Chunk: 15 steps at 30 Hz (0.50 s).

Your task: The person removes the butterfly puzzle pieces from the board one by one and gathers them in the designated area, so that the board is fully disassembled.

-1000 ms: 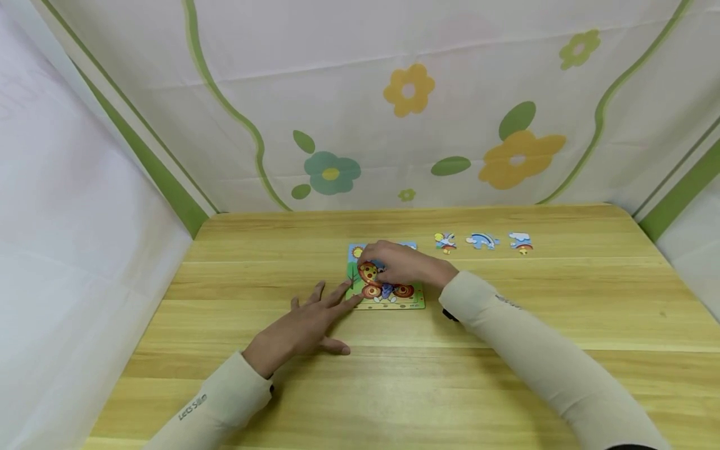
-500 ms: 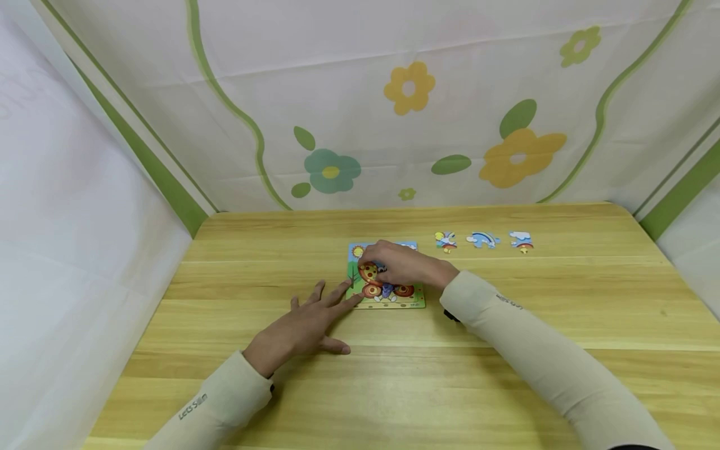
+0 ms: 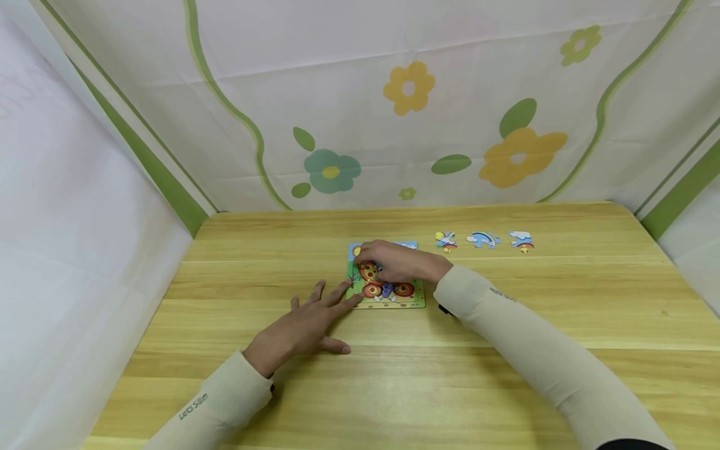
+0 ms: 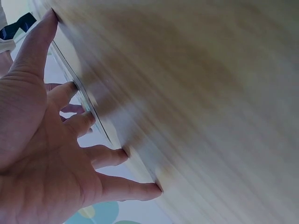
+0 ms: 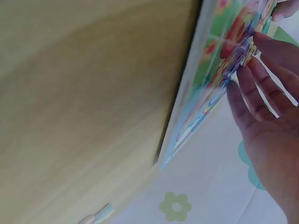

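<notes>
A colourful jigsaw puzzle [image 3: 413, 302] with a butterfly-winged figure lies on the wooden table in the head view. My left hand [image 3: 306, 326] is spread with straight fingers, the foremost fingertips touching the puzzle's left edge. In the left wrist view its fingertips [image 4: 156, 188] rest against the tabletop. My right hand [image 3: 390, 260] reaches over the puzzle, thumb and fingers bent around a red-and-yellow wing piece [image 3: 368, 271] in the upper left part. The right wrist view shows the thumb and fingertips [image 5: 233, 86] down on the puzzle surface; the hand hides part of the picture.
Three loose puzzle pieces lie in a row at the back right: one with a yellow shape [image 3: 446, 240], one with a rainbow [image 3: 483, 239] and one with a cloud [image 3: 521, 240]. Behind the table [image 3: 439, 387] hangs a white flowered cloth [image 3: 360, 112].
My right hand has shifted slightly left over the puzzle, its fingers still at the wing piece. The left hand and the loose pieces stay where they were.
</notes>
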Available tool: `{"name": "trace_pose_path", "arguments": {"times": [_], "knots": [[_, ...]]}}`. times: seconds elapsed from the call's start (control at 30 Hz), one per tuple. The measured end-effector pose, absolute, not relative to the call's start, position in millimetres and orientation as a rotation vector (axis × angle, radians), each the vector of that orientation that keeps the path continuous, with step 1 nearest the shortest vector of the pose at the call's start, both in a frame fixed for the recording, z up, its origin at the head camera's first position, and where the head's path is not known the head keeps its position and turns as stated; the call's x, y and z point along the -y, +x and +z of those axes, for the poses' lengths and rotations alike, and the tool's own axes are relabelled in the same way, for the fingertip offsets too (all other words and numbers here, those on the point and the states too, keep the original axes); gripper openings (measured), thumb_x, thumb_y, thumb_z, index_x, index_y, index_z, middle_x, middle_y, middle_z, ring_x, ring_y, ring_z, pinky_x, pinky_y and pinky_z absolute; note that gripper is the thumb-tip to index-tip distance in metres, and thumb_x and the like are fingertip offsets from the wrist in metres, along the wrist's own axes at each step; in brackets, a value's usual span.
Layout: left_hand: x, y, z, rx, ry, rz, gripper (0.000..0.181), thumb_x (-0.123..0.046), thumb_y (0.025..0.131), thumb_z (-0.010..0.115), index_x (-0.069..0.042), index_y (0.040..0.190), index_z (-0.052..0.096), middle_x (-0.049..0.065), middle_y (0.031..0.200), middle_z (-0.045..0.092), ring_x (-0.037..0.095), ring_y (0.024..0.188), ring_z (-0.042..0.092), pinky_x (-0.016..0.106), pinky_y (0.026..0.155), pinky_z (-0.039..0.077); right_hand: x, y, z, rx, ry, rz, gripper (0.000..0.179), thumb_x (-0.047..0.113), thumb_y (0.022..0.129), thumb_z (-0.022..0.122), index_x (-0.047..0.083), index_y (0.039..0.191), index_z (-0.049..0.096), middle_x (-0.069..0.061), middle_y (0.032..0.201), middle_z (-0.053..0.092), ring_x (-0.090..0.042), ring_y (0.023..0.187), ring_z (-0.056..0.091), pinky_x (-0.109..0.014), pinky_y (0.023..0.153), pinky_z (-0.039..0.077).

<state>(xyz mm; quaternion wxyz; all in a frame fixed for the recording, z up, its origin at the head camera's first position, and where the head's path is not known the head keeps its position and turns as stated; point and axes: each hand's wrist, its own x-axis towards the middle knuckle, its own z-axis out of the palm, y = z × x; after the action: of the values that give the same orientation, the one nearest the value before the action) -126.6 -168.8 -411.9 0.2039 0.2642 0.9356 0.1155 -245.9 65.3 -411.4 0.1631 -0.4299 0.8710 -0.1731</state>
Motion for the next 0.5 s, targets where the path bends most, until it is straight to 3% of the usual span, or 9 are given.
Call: {"name": "trace_pose_path", "arguments": {"times": [0.5], "knots": [[168.2,-126.0,-412.2,-2.606,0.721,0.342,0.093,-0.053,0.091,0.075,-0.035,0.167,0.026,0.001,0.179,0.008,0.053,0.160,0.009,0.090,0.106,0.022,-60.7,-249.1,-406.8,-2.449,-1.220,-0.452,0.053,-0.003,0.093,0.072,0.006,0.144,0.064,-0.015,0.146,0.058,-0.032,0.138,0.054,-0.046,0.116,0.047]]}}
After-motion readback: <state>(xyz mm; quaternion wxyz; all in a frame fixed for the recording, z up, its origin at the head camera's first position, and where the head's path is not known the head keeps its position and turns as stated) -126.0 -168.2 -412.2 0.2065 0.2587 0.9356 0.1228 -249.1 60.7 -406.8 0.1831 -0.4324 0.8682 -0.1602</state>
